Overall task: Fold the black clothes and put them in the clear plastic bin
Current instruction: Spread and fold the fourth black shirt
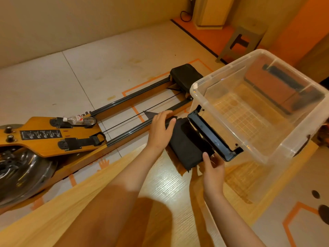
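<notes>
Cloth (185, 145), folded, is gripped at its ends by left hand (161, 130) and right hand (212, 166), just outside the bin (263, 138) beside its black handle (211, 134). Lifted low, it could snag there and unfold before going in.

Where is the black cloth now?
Head view, centre: the folded cloth is held between the left hand and right hand, just left of the black handle on the bin.
</notes>
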